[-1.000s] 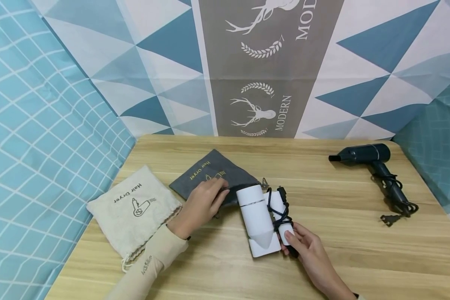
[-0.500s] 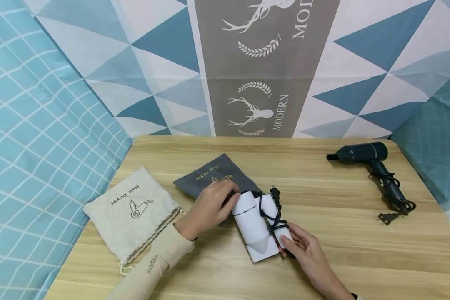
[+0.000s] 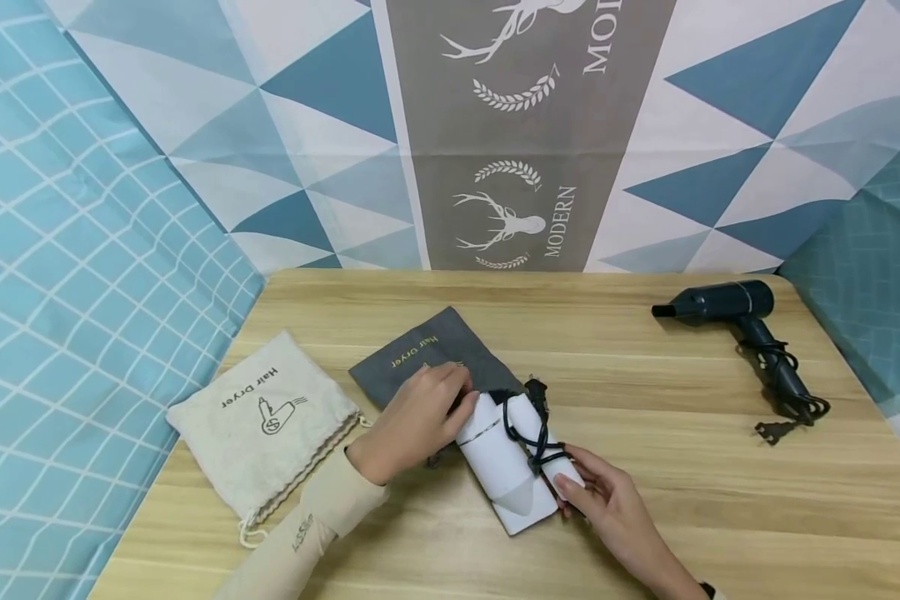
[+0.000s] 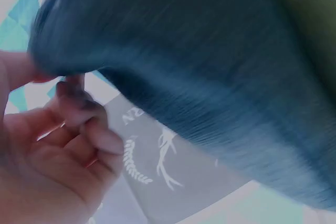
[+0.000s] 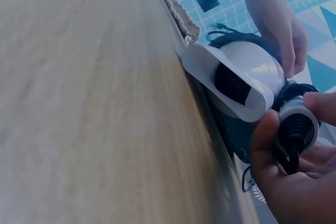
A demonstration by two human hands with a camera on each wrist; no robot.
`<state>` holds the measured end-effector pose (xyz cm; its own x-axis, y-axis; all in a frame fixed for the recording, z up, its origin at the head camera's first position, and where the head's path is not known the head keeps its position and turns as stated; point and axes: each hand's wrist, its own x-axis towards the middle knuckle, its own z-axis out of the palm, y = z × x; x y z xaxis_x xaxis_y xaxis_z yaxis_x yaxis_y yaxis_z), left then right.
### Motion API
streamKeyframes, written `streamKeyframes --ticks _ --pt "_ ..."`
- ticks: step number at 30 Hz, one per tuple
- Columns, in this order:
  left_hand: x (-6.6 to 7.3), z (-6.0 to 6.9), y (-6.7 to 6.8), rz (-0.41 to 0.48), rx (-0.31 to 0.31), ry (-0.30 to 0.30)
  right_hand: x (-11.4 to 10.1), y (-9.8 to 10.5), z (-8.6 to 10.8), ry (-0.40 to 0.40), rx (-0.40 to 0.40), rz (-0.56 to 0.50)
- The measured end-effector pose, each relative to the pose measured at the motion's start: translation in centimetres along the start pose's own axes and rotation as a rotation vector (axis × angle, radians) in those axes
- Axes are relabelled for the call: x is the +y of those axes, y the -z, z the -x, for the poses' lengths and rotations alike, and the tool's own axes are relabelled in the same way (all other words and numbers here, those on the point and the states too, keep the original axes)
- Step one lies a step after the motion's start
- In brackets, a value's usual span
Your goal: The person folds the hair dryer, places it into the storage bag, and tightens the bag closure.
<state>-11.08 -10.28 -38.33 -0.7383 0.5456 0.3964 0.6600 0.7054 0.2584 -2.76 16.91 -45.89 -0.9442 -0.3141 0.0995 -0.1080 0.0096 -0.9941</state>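
A white hair dryer (image 3: 498, 462) with its handle folded alongside and a black cord (image 3: 537, 433) wound round it is tilted at the mouth of a dark grey drawstring bag (image 3: 450, 342) printed "Hair Dryer". My right hand (image 3: 607, 504) grips the end of the folded handle; in the right wrist view the thumb and fingers close around it. With my left hand (image 3: 423, 417) I pinch the rim of the grey bag, which the left wrist view shows between thumb and fingertips. The dryer's back end is at the bag's opening; how far inside it reaches is partly hidden.
A beige drawstring bag (image 3: 266, 421), also printed "Hair Dryer", lies on the left of the wooden table (image 3: 600, 325). At the right lies a dark hair dryer (image 3: 727, 304), its cord wrapped round the handle. Patterned cloth hangs behind and at both sides.
The white hair dryer has moved slightly left and down, its back end now at the bag's mouth. My left hand has shifted a little right with the bag's rim.
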Motion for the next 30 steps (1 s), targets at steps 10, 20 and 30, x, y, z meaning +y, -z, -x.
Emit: streamKeyframes --ticks 10,20,30 --pt "-0.1 -0.2 0.3 0.064 -0.036 0.073 -0.4 0.0 0.5 -0.049 -0.047 0.076" --pt "-0.6 -0.7 0.2 0.222 -0.13 -0.019 -0.7 0.1 0.7 -0.007 -0.044 0.1" --pt "0.2 -0.6 1.2 0.29 -0.095 -0.025 -0.8 -0.2 0.5 -0.104 0.005 0.106"
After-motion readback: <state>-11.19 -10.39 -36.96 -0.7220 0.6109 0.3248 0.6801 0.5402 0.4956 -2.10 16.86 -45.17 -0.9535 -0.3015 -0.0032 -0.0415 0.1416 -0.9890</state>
